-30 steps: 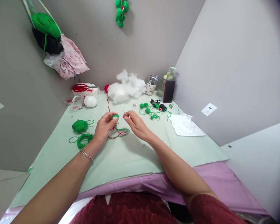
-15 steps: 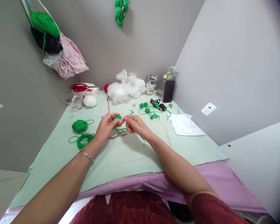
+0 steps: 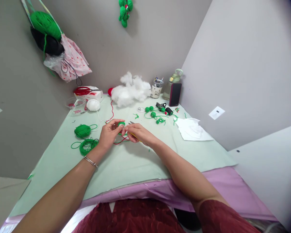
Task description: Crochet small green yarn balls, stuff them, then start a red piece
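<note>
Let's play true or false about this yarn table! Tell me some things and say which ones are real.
1. The left hand holds a small green crochet piece. True.
2. The right hand is empty. False: it pinches a thin metal hook.
3. The green yarn ball lies to the right of both hands. False: it lies to their left.
4. White stuffing is piled at the far side of the table. True.
5. The bracelet is on the right wrist. False: it is on the left wrist.
</note>
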A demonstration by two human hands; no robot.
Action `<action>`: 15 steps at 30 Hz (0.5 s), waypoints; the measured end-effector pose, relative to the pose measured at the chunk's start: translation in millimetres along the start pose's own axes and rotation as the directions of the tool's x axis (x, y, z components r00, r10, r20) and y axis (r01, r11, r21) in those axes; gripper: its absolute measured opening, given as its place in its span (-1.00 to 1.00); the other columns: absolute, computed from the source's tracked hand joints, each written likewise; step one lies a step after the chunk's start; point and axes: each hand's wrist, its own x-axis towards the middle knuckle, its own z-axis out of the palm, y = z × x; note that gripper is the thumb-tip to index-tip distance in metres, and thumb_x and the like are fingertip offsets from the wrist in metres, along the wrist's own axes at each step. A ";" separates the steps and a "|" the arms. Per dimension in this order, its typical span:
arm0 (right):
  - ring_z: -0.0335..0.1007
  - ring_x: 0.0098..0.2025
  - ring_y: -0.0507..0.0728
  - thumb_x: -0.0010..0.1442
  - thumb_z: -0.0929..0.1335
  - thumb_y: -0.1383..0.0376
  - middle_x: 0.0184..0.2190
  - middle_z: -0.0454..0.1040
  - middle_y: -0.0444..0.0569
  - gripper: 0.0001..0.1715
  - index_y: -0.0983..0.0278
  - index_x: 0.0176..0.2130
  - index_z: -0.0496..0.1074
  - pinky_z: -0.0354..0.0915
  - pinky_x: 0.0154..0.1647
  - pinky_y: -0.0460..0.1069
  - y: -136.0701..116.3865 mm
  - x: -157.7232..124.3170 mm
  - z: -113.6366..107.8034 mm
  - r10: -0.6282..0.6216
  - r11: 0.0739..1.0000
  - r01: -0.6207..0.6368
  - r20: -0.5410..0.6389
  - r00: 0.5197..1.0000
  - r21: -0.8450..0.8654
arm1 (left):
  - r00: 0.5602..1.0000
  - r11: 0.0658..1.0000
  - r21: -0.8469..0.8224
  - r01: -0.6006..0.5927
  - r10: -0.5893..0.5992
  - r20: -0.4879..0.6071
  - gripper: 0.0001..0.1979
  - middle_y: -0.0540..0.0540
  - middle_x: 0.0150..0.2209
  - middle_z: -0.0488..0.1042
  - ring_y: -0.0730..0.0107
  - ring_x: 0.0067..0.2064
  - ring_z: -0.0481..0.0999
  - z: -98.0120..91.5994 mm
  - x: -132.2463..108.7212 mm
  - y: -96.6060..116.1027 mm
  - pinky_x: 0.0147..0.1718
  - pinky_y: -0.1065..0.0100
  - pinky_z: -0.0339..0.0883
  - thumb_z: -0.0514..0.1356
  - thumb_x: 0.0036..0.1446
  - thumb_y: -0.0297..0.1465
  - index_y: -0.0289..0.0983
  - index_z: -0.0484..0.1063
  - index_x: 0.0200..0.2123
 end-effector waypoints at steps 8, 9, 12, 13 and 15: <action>-0.07 -0.72 -0.04 0.21 0.26 0.24 -0.80 0.23 -0.26 -0.74 0.30 -0.41 0.45 -0.08 -0.65 -0.11 -1.6 2.3 -0.7 0.090 0.990 -0.090 0.003 0.996 0.105 | 0.997 0.996 0.069 -0.063 0.065 -0.032 -0.77 0.04 -0.50 0.51 0.40 -0.47 0.43 1.7 -1.9 -4.4 -0.39 0.36 0.30 0.36 0.05 -0.34 -0.22 0.64 -0.18; -0.08 -0.72 -0.04 0.20 0.27 0.24 -0.80 0.22 -0.26 -0.74 0.30 -0.41 0.45 -0.09 -0.66 -0.11 -1.4 2.7 -1.2 0.101 0.987 -0.101 0.006 0.995 0.126 | 0.996 0.995 0.074 -0.074 0.077 -0.038 -0.78 0.03 -0.45 0.51 0.41 -0.46 0.42 1.8 -2.0 -5.5 -0.38 0.36 0.31 0.36 0.05 -0.34 -0.21 0.65 -0.19; -0.15 -0.72 -0.03 0.18 0.28 0.25 -0.80 0.17 -0.28 -0.79 0.28 -0.41 0.43 -0.14 -0.66 -0.09 -0.4 4.3 -2.7 0.125 0.973 -0.126 0.016 0.992 0.195 | 0.993 0.991 0.085 -0.100 0.104 -0.047 -0.79 -0.02 -0.33 0.53 0.38 -0.37 0.46 2.3 -2.6 -7.5 -0.31 0.36 0.34 0.37 0.07 -0.30 -0.18 0.67 -0.19; -0.18 -0.72 -0.03 0.19 0.27 0.25 -0.80 0.14 -0.29 -0.80 0.28 -0.40 0.43 -0.15 -0.66 -0.08 -0.2 5.0 -3.1 0.131 0.967 -0.132 0.020 0.991 0.216 | 0.993 0.991 0.087 -0.103 0.107 -0.046 -0.79 -0.03 -0.30 0.53 0.36 -0.34 0.47 2.5 -2.9 -7.5 -0.28 0.36 0.36 0.37 0.08 -0.28 -0.17 0.67 -0.19; -0.24 -0.71 -0.02 0.21 0.24 0.27 -0.81 0.07 -0.31 -0.78 0.27 -0.38 0.42 -0.17 -0.66 -0.07 -0.3 6.7 -3.7 0.137 0.958 -0.139 0.026 0.990 0.251 | 0.994 0.991 0.087 -0.097 0.100 -0.034 -0.77 -0.05 -0.26 0.55 0.33 -0.30 0.51 3.3 -3.9 -6.6 -0.23 0.34 0.38 0.36 0.12 -0.24 -0.17 0.67 -0.16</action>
